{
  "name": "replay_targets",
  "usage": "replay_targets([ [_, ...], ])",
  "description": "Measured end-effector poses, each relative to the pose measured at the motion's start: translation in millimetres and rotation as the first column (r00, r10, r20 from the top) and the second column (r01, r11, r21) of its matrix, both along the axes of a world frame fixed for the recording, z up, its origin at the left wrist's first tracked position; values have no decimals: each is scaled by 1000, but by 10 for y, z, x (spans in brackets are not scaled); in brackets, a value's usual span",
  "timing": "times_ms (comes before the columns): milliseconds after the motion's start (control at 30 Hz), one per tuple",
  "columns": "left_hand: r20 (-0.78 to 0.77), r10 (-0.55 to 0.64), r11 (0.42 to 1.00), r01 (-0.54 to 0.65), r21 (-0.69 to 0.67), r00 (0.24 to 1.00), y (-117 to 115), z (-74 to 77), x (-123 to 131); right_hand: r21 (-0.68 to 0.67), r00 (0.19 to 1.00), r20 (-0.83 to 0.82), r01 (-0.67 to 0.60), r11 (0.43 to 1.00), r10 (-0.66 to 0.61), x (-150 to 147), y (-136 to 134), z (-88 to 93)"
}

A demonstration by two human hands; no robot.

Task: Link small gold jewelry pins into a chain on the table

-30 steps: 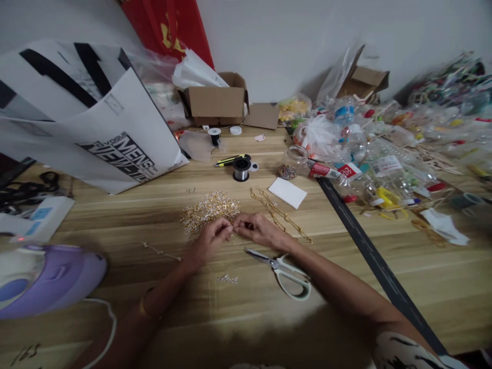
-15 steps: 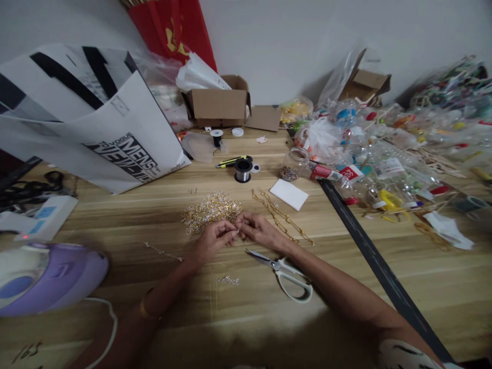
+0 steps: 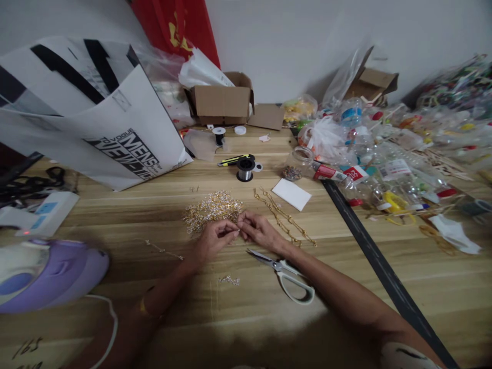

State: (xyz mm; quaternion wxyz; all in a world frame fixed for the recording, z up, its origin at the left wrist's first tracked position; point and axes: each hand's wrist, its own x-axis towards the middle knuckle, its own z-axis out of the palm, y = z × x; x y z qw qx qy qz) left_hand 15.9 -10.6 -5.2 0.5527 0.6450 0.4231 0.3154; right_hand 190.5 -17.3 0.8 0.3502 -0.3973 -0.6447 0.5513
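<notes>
My left hand (image 3: 212,239) and my right hand (image 3: 260,230) meet fingertip to fingertip over the wooden table (image 3: 238,318), both pinched on a tiny metal piece (image 3: 237,231) too small to name. Just beyond them lies a heap of small gold and silver pieces (image 3: 212,206). To the right of my right hand lie gold chains (image 3: 285,218). White-handled scissors (image 3: 286,274) rest beside my right forearm. A little cluster of silver bits (image 3: 229,280) sits near my left forearm.
A large white paper bag (image 3: 96,118) stands at the back left, a cardboard box (image 3: 223,102) behind. A wire spool (image 3: 245,168), a yellow cutter (image 3: 232,160) and a white pad (image 3: 291,193) lie mid-table. Plastic clutter (image 3: 384,148) fills the right; a purple appliance (image 3: 49,274) sits left.
The hands stay pinched together at the same spot on the table. Only the camera has shifted slightly, sliding the scene a little right.
</notes>
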Motion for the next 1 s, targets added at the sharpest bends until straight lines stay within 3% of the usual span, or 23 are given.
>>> replay_targets([
  [200, -133, 19, 988, 3, 157, 991, -28, 33, 10, 45, 999, 32, -1, 999, -1, 1, -11, -29],
  [367, -272, 69, 926, 40, 375, 960, -64, 94, 6, 69, 996, 87, 0, 998, -6, 11, -2, -40],
  [467, -312, 93, 906, 50, 420, 945, -75, 100, 1, 108, 990, 139, -3, 994, -13, 17, 9, -12],
  [600, -307, 91, 933, 27, 359, 947, -66, 79, 4, 142, 983, 181, -16, 990, -10, 22, 30, 33],
  [833, -284, 8, 978, 52, 201, 959, -25, 74, -16, 68, 984, 177, -14, 998, 2, 34, 54, 54],
  [1000, -357, -3, 976, 81, 203, 934, -41, 123, -4, 36, 992, 125, 2, 999, -6, 54, 5, -42],
])
